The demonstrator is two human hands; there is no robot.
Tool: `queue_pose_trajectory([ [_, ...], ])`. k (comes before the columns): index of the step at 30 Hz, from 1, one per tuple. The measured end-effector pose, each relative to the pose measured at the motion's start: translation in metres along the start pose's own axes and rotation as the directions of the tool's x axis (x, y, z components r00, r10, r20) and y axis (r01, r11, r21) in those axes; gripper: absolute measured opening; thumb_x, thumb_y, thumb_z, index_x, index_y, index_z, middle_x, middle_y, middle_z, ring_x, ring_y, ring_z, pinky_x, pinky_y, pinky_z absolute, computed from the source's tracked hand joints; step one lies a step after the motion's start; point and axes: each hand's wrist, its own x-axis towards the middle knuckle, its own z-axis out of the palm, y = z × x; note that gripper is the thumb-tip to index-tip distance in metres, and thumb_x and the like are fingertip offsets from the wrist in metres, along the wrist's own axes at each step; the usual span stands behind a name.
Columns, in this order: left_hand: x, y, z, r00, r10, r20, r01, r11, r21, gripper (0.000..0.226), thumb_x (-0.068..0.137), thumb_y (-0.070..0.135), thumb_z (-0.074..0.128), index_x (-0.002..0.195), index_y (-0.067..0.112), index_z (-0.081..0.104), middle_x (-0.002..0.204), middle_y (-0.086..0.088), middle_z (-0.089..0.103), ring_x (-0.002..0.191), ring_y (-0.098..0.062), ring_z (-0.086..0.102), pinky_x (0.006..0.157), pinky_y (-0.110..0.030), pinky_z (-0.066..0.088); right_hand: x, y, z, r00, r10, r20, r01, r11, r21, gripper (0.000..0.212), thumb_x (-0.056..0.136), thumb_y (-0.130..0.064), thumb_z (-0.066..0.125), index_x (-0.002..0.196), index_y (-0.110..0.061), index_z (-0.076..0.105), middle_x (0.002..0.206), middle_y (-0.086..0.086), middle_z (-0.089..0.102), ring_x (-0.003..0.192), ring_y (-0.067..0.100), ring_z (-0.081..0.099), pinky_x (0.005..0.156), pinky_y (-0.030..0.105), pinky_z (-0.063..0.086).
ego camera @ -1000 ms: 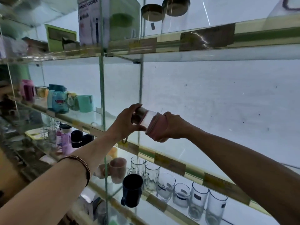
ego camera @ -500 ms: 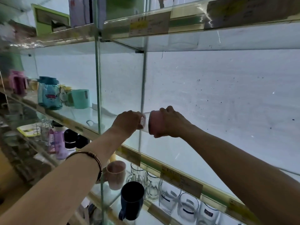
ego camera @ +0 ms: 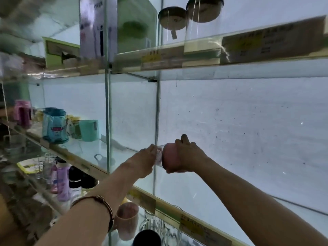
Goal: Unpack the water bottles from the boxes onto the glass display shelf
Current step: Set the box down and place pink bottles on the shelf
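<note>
Head view: at the far left of the glass display shelf (ego camera: 74, 158) stands a pink bottle (ego camera: 23, 112), then a teal jug (ego camera: 55, 127) in clear wrap with a red cartoon print whose wording is too blurred to read, a small tag beside it, and a mint green cup (ego camera: 88, 130). One level down stand a lilac bottle (ego camera: 63, 183) and dark-capped bottles. On the shelf above, a green box (ego camera: 58, 54) and a tall white carton (ego camera: 92, 27) carry print too smeared to make out; further right sit two clear jars with metal lids (ego camera: 191, 15). Yellow price labels (ego camera: 152, 57) line the shelf edges, their text illegible.

The left hand (ego camera: 143, 160), with a thin bangle (ego camera: 99, 206) on its forearm, closes its fingers over the clear end of the water bottle (ego camera: 166, 157). The bottle lies tilted, nearly sideways, in the air above the middle shelf, right at the vertical glass divider (ego camera: 157, 112). The right hand (ego camera: 190, 155) wraps its fingers around the bottle's pink end, thumb on top. A patterned band shows on the clear part between the hands, unreadable.

Below, a pink mug (ego camera: 126, 219) and a dark mug (ego camera: 147, 238) stand beside clear glasses (ego camera: 159, 228)
</note>
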Motion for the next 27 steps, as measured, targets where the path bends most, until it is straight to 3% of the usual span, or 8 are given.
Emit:
queue_pose_trajectory([
  [3,-0.026,-0.002,-0.004,0.999,-0.014,-0.038,0.005,0.977,-0.211,0.06,0.088,-0.008,0.041,0.141,0.019,0.039,0.142,-0.001,0.044,0.127,-0.018,0.045,0.105,-0.026,0.037,-0.012,-0.004,-0.003,1.0,-0.015,0.012,0.014,0.999,0.049,0.096,0.056,-0.064,0.068,0.133,-0.019,0.033,0.132,0.004,0.035,0.12,0.03,0.036,0.091,0.041,0.043],
  [6,-0.059,-0.007,-0.015,0.983,-0.068,-0.168,0.011,0.946,-0.323,0.043,0.094,0.008,0.05,0.136,0.017,0.046,0.139,-0.003,0.047,0.125,-0.017,0.045,0.098,-0.016,0.03,-0.036,-0.006,-0.011,1.0,-0.011,-0.015,0.012,0.998,0.067,0.104,0.069,-0.06,0.071,0.147,-0.02,0.015,0.149,0.007,0.017,0.134,0.032,0.025,0.105,0.042,0.032],
  [9,-0.087,-0.01,-0.023,0.962,-0.121,-0.243,0.012,0.915,-0.404,0.042,0.094,0.015,0.054,0.135,0.016,0.047,0.137,-0.003,0.048,0.124,-0.016,0.046,0.097,-0.019,0.032,-0.063,-0.008,-0.02,0.992,0.006,-0.127,0.006,0.996,0.093,0.104,0.073,-0.061,0.068,0.149,-0.019,0.01,0.152,0.008,0.01,0.135,0.031,0.025,0.108,0.039,0.027],
  [15,-0.143,-0.008,-0.019,0.934,-0.121,-0.336,-0.074,0.854,-0.514,0.034,0.091,0.008,0.055,0.124,0.014,0.057,0.126,-0.004,0.054,0.104,-0.011,0.051,0.085,-0.013,0.033,-0.141,-0.034,-0.03,0.969,-0.101,-0.226,0.153,0.962,0.225,0.069,0.084,-0.049,0.063,0.138,-0.018,0.033,0.138,0.009,0.032,0.125,0.032,0.037,0.101,0.04,0.035],
  [18,-0.178,-0.011,-0.012,0.924,-0.103,-0.367,-0.125,0.827,-0.547,0.033,0.089,0.01,0.06,0.122,0.016,0.059,0.121,-0.002,0.057,0.107,-0.014,0.055,0.089,-0.021,0.039,-0.182,-0.049,-0.022,0.962,-0.097,-0.253,0.184,0.92,0.345,0.067,0.085,-0.044,0.064,0.139,-0.018,0.034,0.139,0.008,0.034,0.125,0.029,0.038,0.102,0.037,0.035],
  [21,-0.222,-0.015,0.002,0.931,-0.122,-0.343,-0.114,0.796,-0.594,0.032,0.09,0.016,0.06,0.121,0.022,0.06,0.118,0.004,0.057,0.105,-0.011,0.055,0.092,-0.029,0.043,-0.225,-0.07,-0.007,0.973,-0.075,-0.219,0.172,0.866,0.469,0.064,0.087,-0.045,0.061,0.141,-0.021,0.037,0.142,0.003,0.035,0.131,0.02,0.035,0.106,0.029,0.03],
  [25,-0.282,-0.029,0.031,0.959,-0.125,-0.252,-0.072,0.756,-0.651,0.022,0.093,0.018,0.056,0.113,0.024,0.061,0.113,0.002,0.058,0.102,-0.012,0.057,0.082,-0.019,0.042,-0.276,-0.105,0.033,0.992,-0.091,-0.089,0.126,0.805,0.58,0.057,0.086,-0.044,0.063,0.135,-0.023,0.046,0.138,0.0,0.04,0.13,0.015,0.036,0.102,0.021,0.027],
  [27,-0.309,-0.041,0.044,0.975,-0.145,-0.168,-0.001,0.755,-0.656,0.024,0.093,0.027,0.056,0.115,0.022,0.061,0.119,-0.001,0.059,0.106,-0.015,0.058,0.086,-0.029,0.046,-0.294,-0.122,0.055,0.993,-0.107,-0.043,0.111,0.785,0.609,0.055,0.085,-0.042,0.065,0.133,-0.019,0.048,0.135,0.004,0.045,0.126,0.016,0.039,0.096,0.017,0.027],
])
